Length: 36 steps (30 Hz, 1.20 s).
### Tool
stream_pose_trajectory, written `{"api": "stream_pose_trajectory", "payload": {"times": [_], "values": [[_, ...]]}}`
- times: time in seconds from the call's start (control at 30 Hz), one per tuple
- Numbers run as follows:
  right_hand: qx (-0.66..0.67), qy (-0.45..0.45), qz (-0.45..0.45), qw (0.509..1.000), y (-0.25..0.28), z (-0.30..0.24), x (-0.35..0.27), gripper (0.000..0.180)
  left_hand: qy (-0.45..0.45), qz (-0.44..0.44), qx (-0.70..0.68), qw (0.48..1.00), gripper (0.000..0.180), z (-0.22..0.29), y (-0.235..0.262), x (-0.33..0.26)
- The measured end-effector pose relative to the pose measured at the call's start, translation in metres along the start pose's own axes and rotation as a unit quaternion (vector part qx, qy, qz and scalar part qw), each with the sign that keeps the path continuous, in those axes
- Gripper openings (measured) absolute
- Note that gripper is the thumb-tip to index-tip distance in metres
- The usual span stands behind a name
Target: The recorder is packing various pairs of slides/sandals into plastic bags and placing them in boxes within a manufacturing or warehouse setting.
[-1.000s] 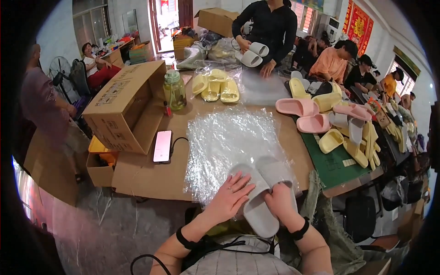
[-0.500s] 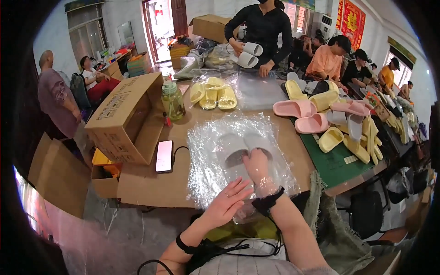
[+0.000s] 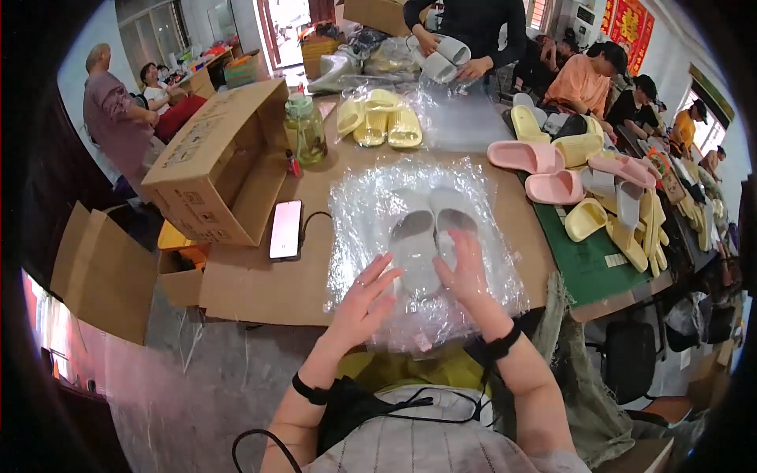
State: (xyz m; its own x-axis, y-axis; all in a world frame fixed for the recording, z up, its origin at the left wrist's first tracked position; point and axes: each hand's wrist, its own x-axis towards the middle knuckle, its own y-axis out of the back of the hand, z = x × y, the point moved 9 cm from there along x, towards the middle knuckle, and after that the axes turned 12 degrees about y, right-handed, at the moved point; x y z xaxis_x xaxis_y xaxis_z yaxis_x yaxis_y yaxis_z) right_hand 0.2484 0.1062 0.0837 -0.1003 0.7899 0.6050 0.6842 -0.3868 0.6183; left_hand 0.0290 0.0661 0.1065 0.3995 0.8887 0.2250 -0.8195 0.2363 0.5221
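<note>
A pair of pale grey slippers [image 3: 430, 232] lies side by side inside a clear plastic bag [image 3: 418, 240] on the brown table [image 3: 260, 284] in front of me. My left hand [image 3: 364, 303] rests flat on the bag's near left part, fingers spread, beside the left slipper's heel. My right hand [image 3: 465, 272] presses on the bag over the right slipper's heel, fingers apart. Neither hand grips anything.
A phone [image 3: 285, 229] on a cable lies left of the bag, beside an open cardboard box [image 3: 217, 162] and a green jar [image 3: 303, 130]. Bagged yellow slippers [image 3: 382, 126] lie farther back; pink and yellow slippers [image 3: 576, 177] crowd the right. A person opposite holds grey slippers [image 3: 438, 55]. Others sit around.
The grey slippers went from outside the bag's near edge to deep inside it. My right hand pushed them in, and now both hands lie on top of the bag.
</note>
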Motion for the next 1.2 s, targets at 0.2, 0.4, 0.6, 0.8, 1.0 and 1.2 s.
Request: {"api": "stream_pose_trajectory", "payload": {"times": [0.2, 0.4, 0.6, 0.8, 1.0, 1.2], "values": [[0.028, 0.035, -0.15, 0.988, 0.011, -0.047, -0.042, 0.053, 0.029, -0.028, 0.021, 0.999, 0.052, -0.025, -0.02, 0.016], [-0.031, 0.136, -0.156, 0.978, 0.008, -0.021, -0.041, 0.056, 0.048, -0.052, 0.074, 0.995, 0.053, -0.043, -0.037, 0.018], [0.06, 0.033, -0.18, 0.981, 0.031, -0.027, -0.047, 0.055, -0.057, -0.019, 0.122, 0.991, 0.068, -0.002, -0.019, -0.008], [-0.014, 0.124, -0.238, 0.963, 0.054, -0.047, -0.068, 0.037, -0.103, -0.038, 0.19, 0.976, 0.056, -0.003, -0.043, -0.012], [-0.054, 0.141, -0.061, 0.987, 0.086, -0.044, -0.032, 0.011, -0.007, 0.102, 0.074, 0.992, 0.014, -0.004, -0.02, 0.008], [-0.042, 0.135, 0.029, 0.99, 0.095, -0.05, 0.003, 0.018, 0.057, 0.175, -0.041, 0.982, 0.015, 0.003, 0.002, 0.029]]}}
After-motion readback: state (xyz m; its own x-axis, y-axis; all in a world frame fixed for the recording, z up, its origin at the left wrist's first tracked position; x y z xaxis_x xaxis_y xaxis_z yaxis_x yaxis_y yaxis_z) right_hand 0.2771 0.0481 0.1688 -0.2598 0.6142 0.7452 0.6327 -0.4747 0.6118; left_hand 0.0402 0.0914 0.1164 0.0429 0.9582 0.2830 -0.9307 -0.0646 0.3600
